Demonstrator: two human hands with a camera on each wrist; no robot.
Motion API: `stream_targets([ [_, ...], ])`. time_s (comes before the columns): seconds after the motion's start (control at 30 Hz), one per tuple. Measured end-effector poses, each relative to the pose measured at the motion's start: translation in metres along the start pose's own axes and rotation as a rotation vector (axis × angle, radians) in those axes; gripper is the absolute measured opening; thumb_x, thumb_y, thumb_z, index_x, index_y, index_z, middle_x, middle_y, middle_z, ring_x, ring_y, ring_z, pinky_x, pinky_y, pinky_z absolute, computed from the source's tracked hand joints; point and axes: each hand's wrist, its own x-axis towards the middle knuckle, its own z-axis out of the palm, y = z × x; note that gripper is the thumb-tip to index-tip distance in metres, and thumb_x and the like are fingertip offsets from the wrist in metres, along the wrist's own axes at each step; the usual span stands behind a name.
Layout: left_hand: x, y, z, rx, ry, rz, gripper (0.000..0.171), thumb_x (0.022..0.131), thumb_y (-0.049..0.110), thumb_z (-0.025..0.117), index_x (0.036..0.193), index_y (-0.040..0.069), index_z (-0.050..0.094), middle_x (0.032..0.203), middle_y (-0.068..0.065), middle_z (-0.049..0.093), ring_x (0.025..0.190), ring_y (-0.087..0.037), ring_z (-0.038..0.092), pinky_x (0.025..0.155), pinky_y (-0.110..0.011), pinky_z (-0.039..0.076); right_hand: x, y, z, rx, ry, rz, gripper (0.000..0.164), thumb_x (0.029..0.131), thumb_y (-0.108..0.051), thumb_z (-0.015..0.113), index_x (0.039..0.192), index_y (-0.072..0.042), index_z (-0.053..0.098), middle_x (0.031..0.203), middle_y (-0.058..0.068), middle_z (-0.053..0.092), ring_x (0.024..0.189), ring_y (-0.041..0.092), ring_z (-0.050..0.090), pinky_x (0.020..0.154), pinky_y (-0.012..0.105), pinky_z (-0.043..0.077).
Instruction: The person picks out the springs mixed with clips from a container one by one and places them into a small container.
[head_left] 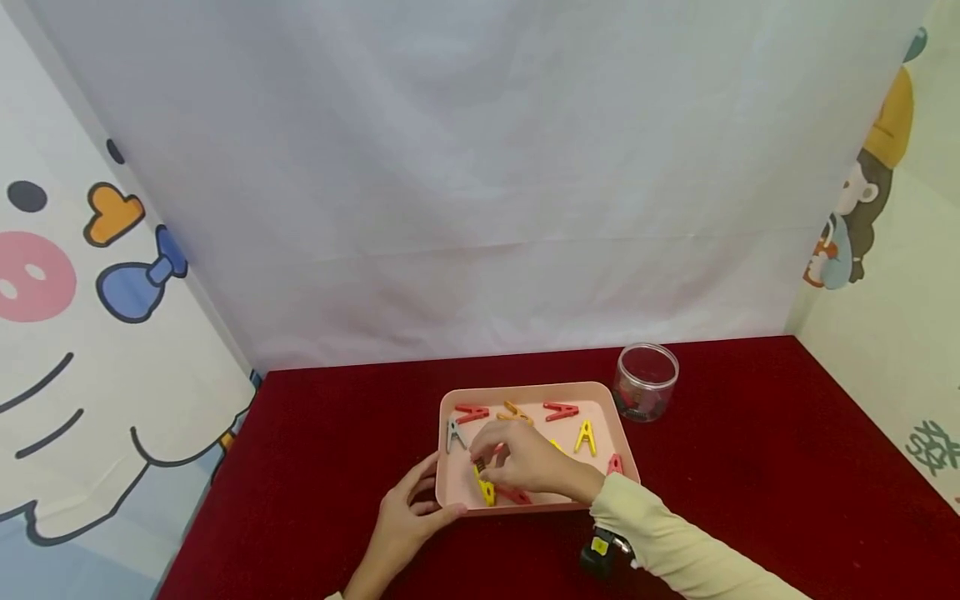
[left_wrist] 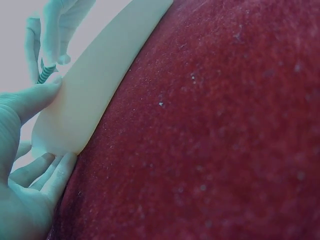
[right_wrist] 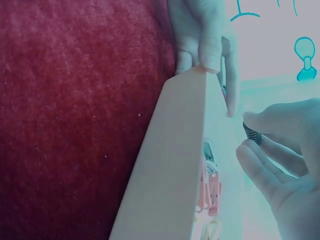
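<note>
A shallow pink tray [head_left: 540, 507] lies on the dark red cloth, with several plastic clips in it. Its near left corner is gripped by my left hand [head_left: 405, 517], thumb at the front rim and fingers along the left side. Over the left part of the tray, my right hand [head_left: 525, 458] pinches a small dark ribbed piece [right_wrist: 252, 134], like a screw or spring, between thumb and fingertips. Just below those fingertips lies a yellow clip [head_left: 486, 490]. A grey clip [head_left: 454, 435] and a red clip [head_left: 472, 412] lie farther back. The right hand and forearm cover some clips.
A clear round jar [head_left: 647, 383] with dark bits at its bottom stands by the tray's back right corner. More clips, such as a yellow one [head_left: 587, 437], lie in the tray's right half. A white cloth [head_left: 487, 300] hangs behind the table.
</note>
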Motion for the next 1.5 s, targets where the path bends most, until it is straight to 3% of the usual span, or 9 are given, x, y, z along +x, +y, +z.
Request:
stream_targets([
  [0.13,-0.001,0.000,0.000,-0.002,-0.002,-0.001,0.073,0.068,0.018,0.076,0.131,0.013,0.041,0.126,-0.014,0.045,0.105,-0.031,0.049,0.073,-0.027,0.049,-0.002,-0.002,-0.005,0.014,0.013,-0.004,0.015,0.073,-0.004,0.067,0.084,-0.015,0.067,0.087,0.001,0.061,0.072,0.011,0.057,0.060,0.022,0.049],
  [0.4,-0.001,0.001,0.002,0.003,0.007,-0.003,0.073,0.068,0.019,0.076,0.132,0.014,0.041,0.128,-0.013,0.043,0.105,-0.031,0.048,0.075,-0.030,0.049,-0.009,-0.003,-0.010,0.048,0.037,-0.018,0.018,0.073,-0.002,0.068,0.087,-0.013,0.068,0.090,0.007,0.062,0.070,0.007,0.057,0.060,0.021,0.050],
  [0.7,-0.002,0.002,0.002,0.005,0.013,-0.018,0.074,0.067,0.019,0.077,0.132,0.015,0.041,0.128,-0.012,0.043,0.106,-0.030,0.047,0.075,-0.030,0.048,-0.016,0.000,-0.017,0.045,0.075,0.005,0.024,0.073,-0.003,0.067,0.090,-0.019,0.068,0.092,0.001,0.063,0.075,0.009,0.057,0.060,0.024,0.050],
  [1.07,-0.002,0.001,0.003,0.005,0.024,-0.030,0.075,0.066,0.019,0.077,0.132,0.015,0.042,0.127,-0.012,0.043,0.105,-0.030,0.048,0.074,-0.028,0.049,-0.028,0.000,-0.030,0.050,0.125,0.062,0.018,0.074,-0.012,0.071,0.091,-0.017,0.066,0.098,-0.005,0.060,0.082,0.009,0.057,0.061,0.023,0.050],
  [1.33,-0.002,0.001,0.003,0.018,0.027,-0.044,0.074,0.067,0.021,0.077,0.132,0.015,0.042,0.127,-0.012,0.043,0.106,-0.030,0.047,0.074,-0.025,0.048,-0.033,-0.002,-0.039,0.037,0.156,0.039,0.021,0.072,-0.007,0.071,0.091,-0.013,0.066,0.097,0.003,0.061,0.079,0.015,0.059,0.060,0.026,0.050],
  [1.5,-0.003,0.002,0.003,0.022,0.027,-0.057,0.075,0.067,0.023,0.077,0.132,0.015,0.041,0.127,-0.012,0.043,0.106,-0.029,0.046,0.073,-0.023,0.048,-0.037,-0.001,-0.045,0.012,0.168,0.038,0.021,0.073,-0.007,0.071,0.090,-0.017,0.066,0.094,0.000,0.062,0.078,0.011,0.058,0.061,0.027,0.050],
])
